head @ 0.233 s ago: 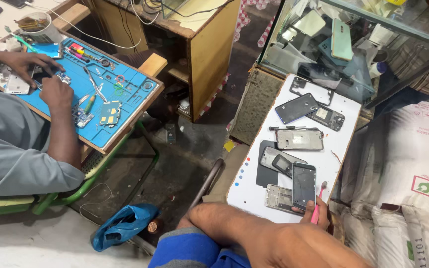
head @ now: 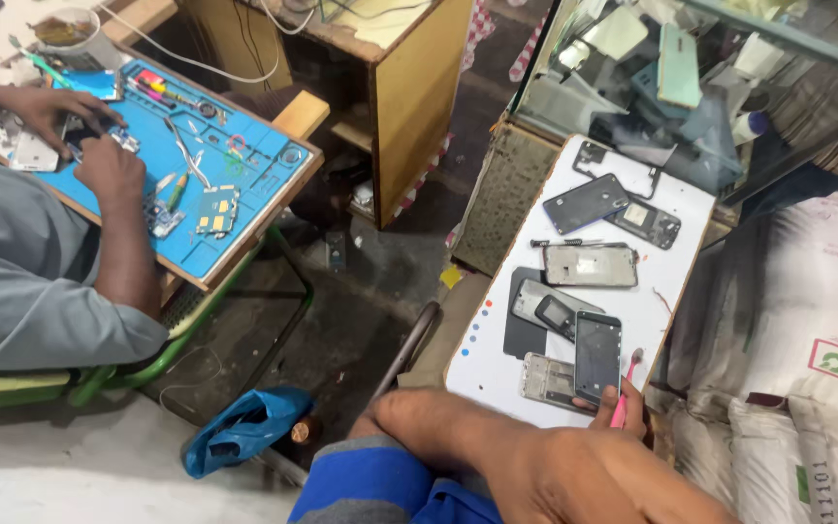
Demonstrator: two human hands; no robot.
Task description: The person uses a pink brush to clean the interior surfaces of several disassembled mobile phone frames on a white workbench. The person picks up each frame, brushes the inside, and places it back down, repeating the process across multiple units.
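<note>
R hand at white board's near edge, fingers pinching pink tool beside dark phone; L hand's grip can't tell; advise steady tool, light pressure.

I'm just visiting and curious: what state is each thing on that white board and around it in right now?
Right hand: resting at the board's near edge, pinching a pink tool.
Dark phone: flat, screen up, dark.
Phone frame: opened, insides showing.
White board: flat, covered with phone parts.
Glass case: closed side, stuffed with phones.
Left hand: not seen.
</note>
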